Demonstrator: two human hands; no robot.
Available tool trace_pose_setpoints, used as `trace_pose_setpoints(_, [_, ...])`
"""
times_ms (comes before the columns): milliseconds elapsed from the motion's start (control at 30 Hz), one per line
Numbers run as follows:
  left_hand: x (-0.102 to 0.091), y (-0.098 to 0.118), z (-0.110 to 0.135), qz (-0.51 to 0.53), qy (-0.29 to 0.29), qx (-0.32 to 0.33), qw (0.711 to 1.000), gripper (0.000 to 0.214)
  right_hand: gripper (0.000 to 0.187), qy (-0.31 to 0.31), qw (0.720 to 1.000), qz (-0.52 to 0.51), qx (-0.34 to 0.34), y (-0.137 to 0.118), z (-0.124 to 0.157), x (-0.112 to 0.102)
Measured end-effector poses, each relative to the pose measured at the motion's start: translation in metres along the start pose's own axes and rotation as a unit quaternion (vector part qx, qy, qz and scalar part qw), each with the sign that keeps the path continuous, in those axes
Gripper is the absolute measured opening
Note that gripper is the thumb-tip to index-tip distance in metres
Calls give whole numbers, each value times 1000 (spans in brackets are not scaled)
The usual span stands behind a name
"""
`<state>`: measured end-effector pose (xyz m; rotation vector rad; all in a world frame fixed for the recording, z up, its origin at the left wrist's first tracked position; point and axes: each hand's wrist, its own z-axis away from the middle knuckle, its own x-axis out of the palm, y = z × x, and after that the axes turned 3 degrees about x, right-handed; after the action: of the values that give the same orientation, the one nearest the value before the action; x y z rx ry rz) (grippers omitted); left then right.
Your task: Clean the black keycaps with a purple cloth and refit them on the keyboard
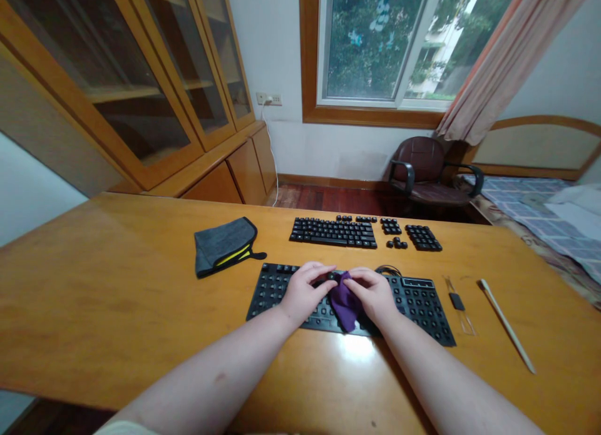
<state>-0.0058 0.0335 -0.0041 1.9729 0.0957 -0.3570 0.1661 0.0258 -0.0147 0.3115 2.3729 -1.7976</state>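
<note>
A black keyboard base (422,307) with its keycaps off lies near the front of the wooden desk (117,297). Over its middle, my left hand (303,292) and my right hand (375,295) both pinch a purple cloth (345,305), fingers closed on it, and the cloth hangs down onto the base. Behind the base, the removed black keycaps (334,232) are laid out in keyboard order, with smaller groups (423,237) to their right.
A folded grey cloth (224,246) with a yellow edge lies left of the base. A wire keycap puller (456,301) and a thin pale stick (506,325) lie to the right. Beyond the desk stand a brown armchair (425,172), wooden glass-door cabinets (141,91) and a bed (544,209).
</note>
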Motion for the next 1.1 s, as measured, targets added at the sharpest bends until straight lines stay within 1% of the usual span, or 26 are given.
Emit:
trace_pose_setpoints(100, [-1, 1, -1, 10, -19, 6, 1000, 26, 4, -4, 1000, 17, 0, 0, 0, 0])
trace_pose_setpoints(200, [-2, 3, -2, 8, -49, 24, 998, 28, 4, 6, 1000, 25, -1, -1, 1, 1])
trace_pose_setpoints(267, [-2, 3, -2, -1, -54, 34, 998, 25, 5, 14, 1000, 24, 2, -1, 0, 1])
trace_pose_setpoints(333, [-2, 3, -2, -8, -44, 30, 999, 22, 5, 10, 1000, 23, -3, 0, 0, 1])
trace_pose_setpoints(467, [-2, 2, -1, -14, -13, -2, 1000, 15, 7, -22, 1000, 12, -12, 0, -1, 1])
trace_pose_setpoints(567, [-1, 3, -1, -11, 2, -29, 1000, 13, 15, -37, 999, 0, -8, -1, -1, 1])
trace_pose_setpoints(667, [1, 4, -1, 10, 4, -62, 998, 11, 22, -45, 999, -16, -6, -2, -1, 2])
trace_pose_setpoints(733, [2, 3, -2, 37, -2, -89, 995, 11, 20, -47, 999, -20, -4, -2, -1, 2])
trace_pose_setpoints(800, [4, 2, -2, 71, -7, -113, 991, 9, 12, -42, 999, -21, -2, -2, -1, 2])
trace_pose_setpoints(900, [5, 0, -2, 117, -7, -140, 983, 9, 3, -21, 1000, -20, -1, 0, -3, 1])
trace_pose_setpoints(1000, [6, -1, -2, 145, -7, -152, 978, 12, 5, -6, 1000, -12, 4, 2, -4, 1])
trace_pose_setpoints(1100, [6, -1, -2, 144, -7, -147, 978, 15, 6, -7, 1000, -9, -1, 2, -4, 1])
